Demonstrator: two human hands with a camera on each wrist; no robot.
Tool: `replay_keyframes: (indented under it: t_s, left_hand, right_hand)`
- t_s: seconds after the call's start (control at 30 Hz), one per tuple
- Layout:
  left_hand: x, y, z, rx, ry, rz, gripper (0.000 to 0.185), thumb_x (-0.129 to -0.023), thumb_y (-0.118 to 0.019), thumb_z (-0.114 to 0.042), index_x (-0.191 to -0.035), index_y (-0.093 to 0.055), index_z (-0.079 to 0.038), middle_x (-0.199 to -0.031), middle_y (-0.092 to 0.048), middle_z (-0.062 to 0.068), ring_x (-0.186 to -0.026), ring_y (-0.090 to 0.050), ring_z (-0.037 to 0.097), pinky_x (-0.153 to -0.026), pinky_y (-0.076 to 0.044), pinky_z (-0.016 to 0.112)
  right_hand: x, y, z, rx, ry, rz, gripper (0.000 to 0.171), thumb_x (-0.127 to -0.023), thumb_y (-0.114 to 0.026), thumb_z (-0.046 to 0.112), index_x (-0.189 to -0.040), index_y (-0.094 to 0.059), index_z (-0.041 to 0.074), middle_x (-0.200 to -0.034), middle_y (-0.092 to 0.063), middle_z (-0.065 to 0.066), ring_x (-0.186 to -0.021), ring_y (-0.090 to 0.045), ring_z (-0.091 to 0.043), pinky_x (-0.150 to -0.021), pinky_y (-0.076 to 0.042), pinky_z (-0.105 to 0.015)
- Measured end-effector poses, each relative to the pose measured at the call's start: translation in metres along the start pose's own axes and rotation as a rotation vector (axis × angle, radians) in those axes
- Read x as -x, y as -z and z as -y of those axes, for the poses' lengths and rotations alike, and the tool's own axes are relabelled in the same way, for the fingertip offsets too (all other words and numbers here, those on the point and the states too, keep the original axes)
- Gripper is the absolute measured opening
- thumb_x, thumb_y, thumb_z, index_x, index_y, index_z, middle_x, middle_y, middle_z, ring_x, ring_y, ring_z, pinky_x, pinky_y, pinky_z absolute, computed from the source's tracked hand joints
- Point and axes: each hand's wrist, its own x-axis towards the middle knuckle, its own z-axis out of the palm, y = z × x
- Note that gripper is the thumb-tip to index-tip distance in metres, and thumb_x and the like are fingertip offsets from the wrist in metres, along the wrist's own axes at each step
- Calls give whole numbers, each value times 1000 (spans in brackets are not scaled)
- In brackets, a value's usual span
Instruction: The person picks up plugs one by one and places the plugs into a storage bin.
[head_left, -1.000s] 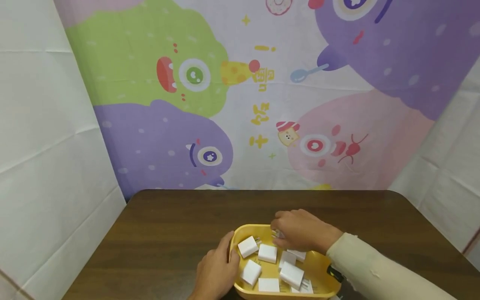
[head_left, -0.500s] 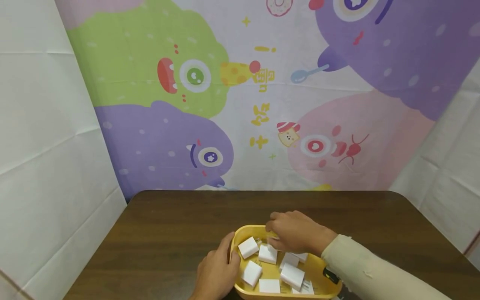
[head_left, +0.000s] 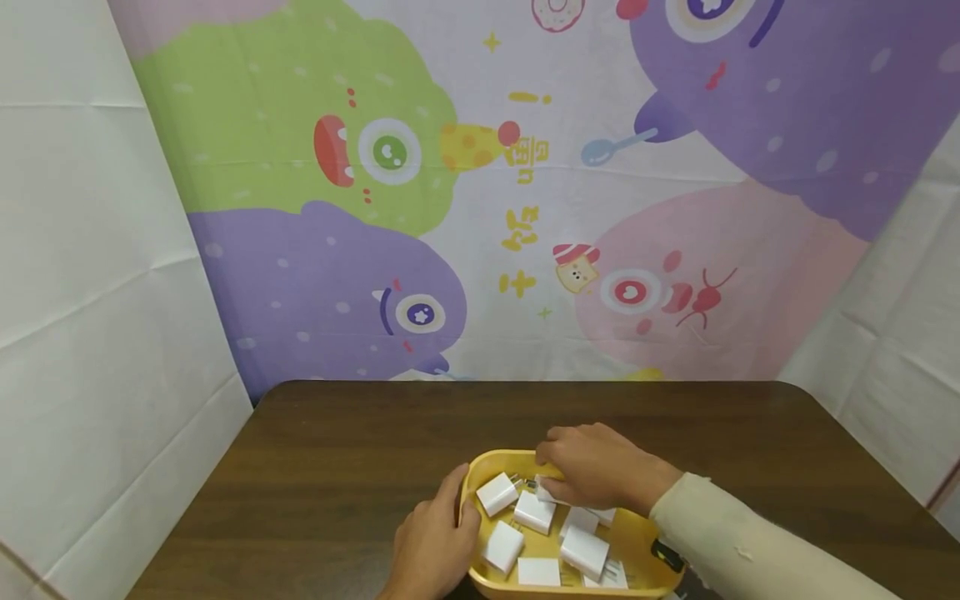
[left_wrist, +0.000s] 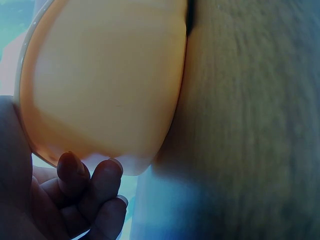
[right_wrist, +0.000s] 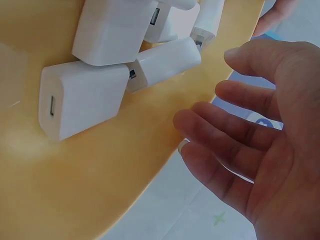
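Observation:
A yellow plastic bin (head_left: 637, 575) stands on the table with several white wall chargers in it, among them one charger (head_left: 584, 552) lying across others. My left hand (head_left: 435, 537) holds the bin's left end, thumb at the rim; in the left wrist view its fingers (left_wrist: 102, 185) curl by the outer wall (left_wrist: 105, 75). My right hand (head_left: 600, 467) is over the bin's far side, with a charger (head_left: 546, 490) partly hidden beneath it. In the right wrist view the right fingers (right_wrist: 215, 132) are loosely bent and spread, apart from the chargers (right_wrist: 90, 97).
The dark wood table (head_left: 330, 475) extends left of and behind the bin. A printed cartoon cloth (head_left: 517, 192) hangs beyond its back edge, and white sheets (head_left: 97, 275) stand at both sides. The right sleeve (head_left: 750, 533) crosses over the bin's right end.
My right hand has shifted slightly left and nearer. The charger seen at its fingertips earlier is now lower and further left, inside the bin. My left hand stays at the bin's end.

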Motion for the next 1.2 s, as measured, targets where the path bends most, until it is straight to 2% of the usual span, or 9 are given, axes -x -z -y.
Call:
replay_keyframes:
  t_s: [0.23,0.5,0.83,1.1,1.2]
  left_hand:
    - [1,0,0,3,6,-4,48,-92,-57,-26,-140,-57,-20,-100,-74,10,-86,-70,29,-71,-50,50]
    - [2,-1,0,-2,22,-3,48,-93,-57,-26,-140,-58,-20,-101,-75,9,-86,-70,28,-73,-50,50]
    - [0,-1,-1,2,8,0,48,-92,-57,-26,-139,-58,-19,-98,-74,9,-83,-70,27,-69,-50,49]
    - [-1,-1,-1,10,18,17,48,-92,-57,-25,-140,-58,-19,-99,-74,9,-84,-69,26,-68,-49,50]
    - [-1,0,-1,6,22,15,48,-92,-57,-25,-140,-58,-19,-100,-74,9,-85,-70,27,-70,-49,50]
  right_hand:
    - [7,3,-1,-2,-12,-5,23,-89,-68,34,-100,-74,14,-90,-66,2,-75,-62,-15,-61,-50,-36]
    - [19,11,0,-37,-38,16,25,-91,-68,33,-105,-74,14,-93,-67,2,-77,-63,-13,-63,-51,-35]
    - [43,18,-1,-48,-17,-69,23,-91,-69,32,-105,-75,15,-96,-69,2,-77,-64,-10,-63,-53,-34]
    - [66,24,0,-71,-89,-66,23,-91,-70,35,-106,-75,19,-95,-66,9,-76,-62,-4,-64,-53,-32]
    - [75,25,-1,-84,-108,-76,23,-91,-70,36,-106,-75,19,-93,-65,10,-71,-57,-1,-61,-51,-30]
